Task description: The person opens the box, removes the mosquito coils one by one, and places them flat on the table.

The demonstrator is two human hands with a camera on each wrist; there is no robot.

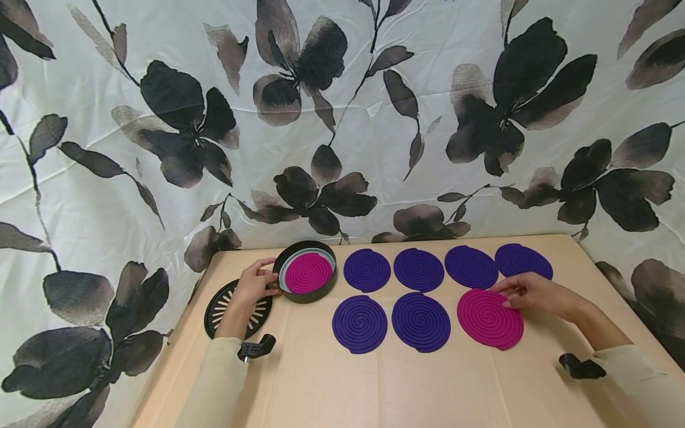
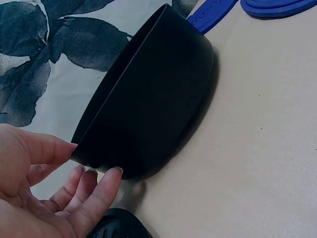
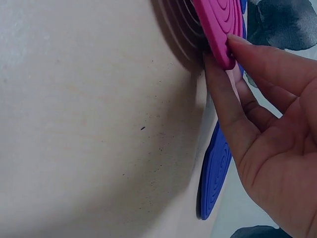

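Note:
In the head view my left hand (image 1: 255,284) is at the left side of a round black holder (image 1: 313,295). The left wrist view has its fingertips on the holder's rim and side wall (image 2: 148,99). Inside the holder lies a pink spiral coaster (image 1: 308,273), with a grey ring around it. With thumb and fingers, my right hand (image 1: 535,294) pinches the edge of another pink spiral coaster (image 1: 489,319). In the right wrist view that coaster (image 3: 223,29) is tilted, its shadow falling on the table.
Several purple spiral coasters lie in two rows, among them a front-left one (image 1: 360,324) and a far-right one (image 1: 524,260). A black slotted disc (image 1: 214,312) lies partly under my left forearm. Behind the beige table (image 1: 374,386) hangs a floral cloth (image 1: 396,178).

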